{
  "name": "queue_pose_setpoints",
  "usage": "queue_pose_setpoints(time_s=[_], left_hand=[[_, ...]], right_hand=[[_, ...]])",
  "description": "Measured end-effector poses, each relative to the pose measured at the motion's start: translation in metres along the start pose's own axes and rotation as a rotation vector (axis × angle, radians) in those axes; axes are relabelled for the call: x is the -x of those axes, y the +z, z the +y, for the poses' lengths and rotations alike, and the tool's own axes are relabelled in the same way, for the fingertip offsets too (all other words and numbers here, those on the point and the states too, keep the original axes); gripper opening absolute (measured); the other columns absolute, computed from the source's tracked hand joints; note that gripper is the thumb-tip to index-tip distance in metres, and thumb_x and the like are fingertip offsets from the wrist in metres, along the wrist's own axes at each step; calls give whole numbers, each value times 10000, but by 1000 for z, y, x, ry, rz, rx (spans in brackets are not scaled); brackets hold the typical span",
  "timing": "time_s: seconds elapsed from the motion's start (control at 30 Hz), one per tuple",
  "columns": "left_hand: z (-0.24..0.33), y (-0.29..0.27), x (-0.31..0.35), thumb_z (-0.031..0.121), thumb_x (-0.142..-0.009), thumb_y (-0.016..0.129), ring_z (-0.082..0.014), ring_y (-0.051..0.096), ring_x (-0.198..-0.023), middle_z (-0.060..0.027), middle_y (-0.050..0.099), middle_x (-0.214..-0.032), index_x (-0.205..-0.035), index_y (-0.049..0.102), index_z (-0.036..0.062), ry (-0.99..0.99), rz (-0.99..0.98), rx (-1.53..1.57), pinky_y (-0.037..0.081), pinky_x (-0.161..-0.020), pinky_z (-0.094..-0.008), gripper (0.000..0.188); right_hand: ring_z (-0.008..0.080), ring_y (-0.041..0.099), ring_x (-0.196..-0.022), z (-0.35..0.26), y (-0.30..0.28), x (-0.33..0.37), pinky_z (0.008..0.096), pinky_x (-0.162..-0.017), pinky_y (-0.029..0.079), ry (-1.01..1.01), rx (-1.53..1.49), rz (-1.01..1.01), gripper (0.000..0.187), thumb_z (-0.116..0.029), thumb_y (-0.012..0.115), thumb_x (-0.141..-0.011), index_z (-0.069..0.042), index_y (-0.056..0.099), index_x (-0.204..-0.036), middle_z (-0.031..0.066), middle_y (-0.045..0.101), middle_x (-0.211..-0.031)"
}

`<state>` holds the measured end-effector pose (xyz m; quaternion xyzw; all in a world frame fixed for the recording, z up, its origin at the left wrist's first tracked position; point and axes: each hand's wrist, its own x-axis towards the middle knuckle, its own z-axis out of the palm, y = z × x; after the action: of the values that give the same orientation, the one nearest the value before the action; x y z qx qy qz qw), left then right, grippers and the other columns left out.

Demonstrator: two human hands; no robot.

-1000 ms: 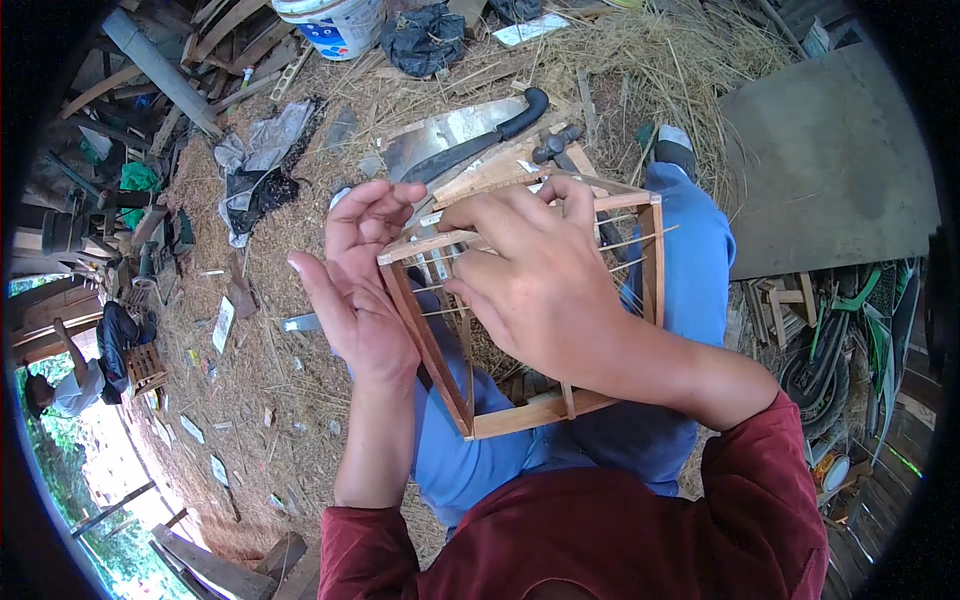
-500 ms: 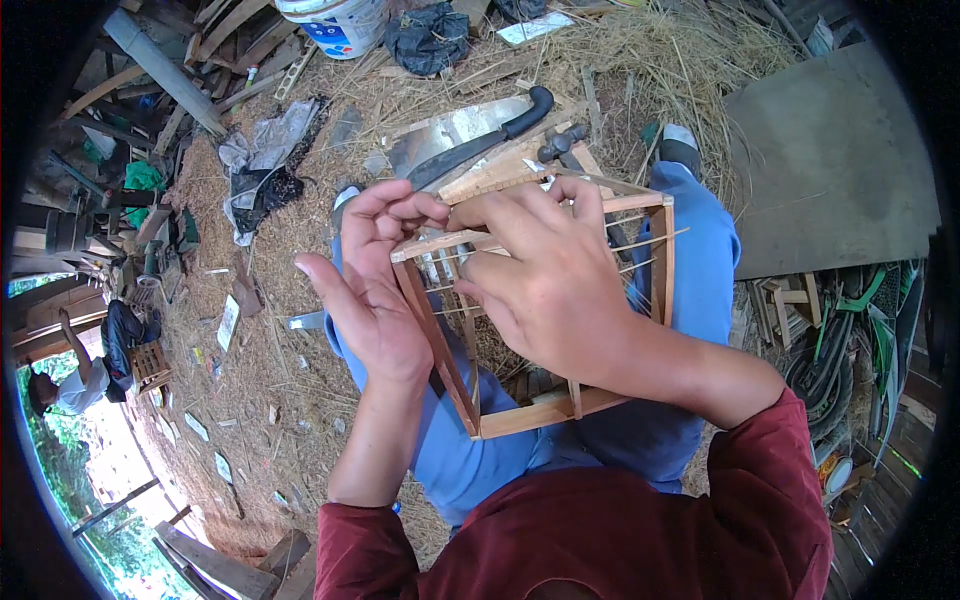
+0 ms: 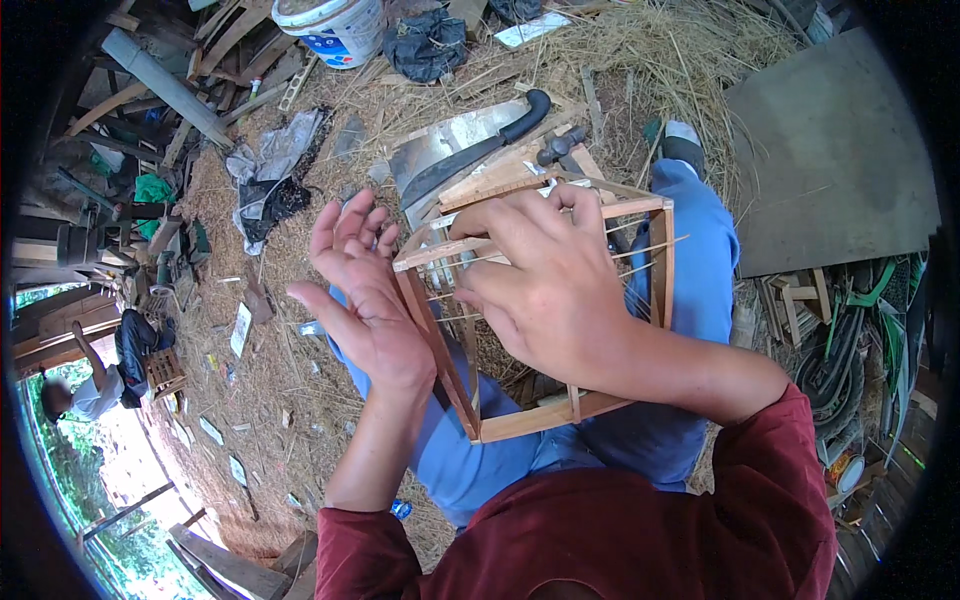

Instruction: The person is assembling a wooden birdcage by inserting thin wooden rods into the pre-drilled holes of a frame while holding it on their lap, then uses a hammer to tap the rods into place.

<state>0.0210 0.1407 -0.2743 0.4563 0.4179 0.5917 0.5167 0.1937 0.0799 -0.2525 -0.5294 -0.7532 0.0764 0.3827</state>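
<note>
Wooden cage [image 3: 520, 420] on my lap: right hand [image 3: 545, 285] grips its thin bars; left hand [image 3: 365, 290] flat open against its side, holding nothing.

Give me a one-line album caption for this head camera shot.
Seated over straw, a person steadies a small wooden cage frame between an open left hand and a right hand laid across its thin sticks.

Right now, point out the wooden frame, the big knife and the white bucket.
wooden frame [image 3: 440, 350]: head view, on its left side rail beside the left hand.
big knife [image 3: 440, 150]: head view, on the flat of the blade.
white bucket [image 3: 335, 25]: head view, on its side wall.
</note>
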Motion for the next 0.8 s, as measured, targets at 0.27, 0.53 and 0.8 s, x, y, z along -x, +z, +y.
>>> queue_pose_setpoints(time_s=[0.27,0.53,0.8], left_hand=[[1,-13,-10,737,-1157,112,-276,538,-1361,-188,564,-1552,-1545,458,47,-7,-34,-67,385,-1199,-452,864],[3,-29,-29,679,-1188,173,-271,637,-1111,-142,663,-1158,-1335,582,16,42,-153,17,497,-1070,-457,793],[6,-11,-13,575,-1229,220,-193,587,-893,-57,593,-921,-1197,598,31,54,-138,-46,504,-927,-380,663]], right_hand=[[329,658,-1249,7,-27,2,520,-1073,453,-59,-197,2,308,-178,882,-875,-109,786,-1160,110,697,-1346],[353,713,-1134,52,-87,26,435,-985,553,124,-50,138,311,-74,818,-923,-50,759,-1228,150,726,-1237],[338,749,-1063,68,-98,32,390,-945,567,341,-226,222,187,-118,648,-1098,8,740,-1200,180,744,-1108]])
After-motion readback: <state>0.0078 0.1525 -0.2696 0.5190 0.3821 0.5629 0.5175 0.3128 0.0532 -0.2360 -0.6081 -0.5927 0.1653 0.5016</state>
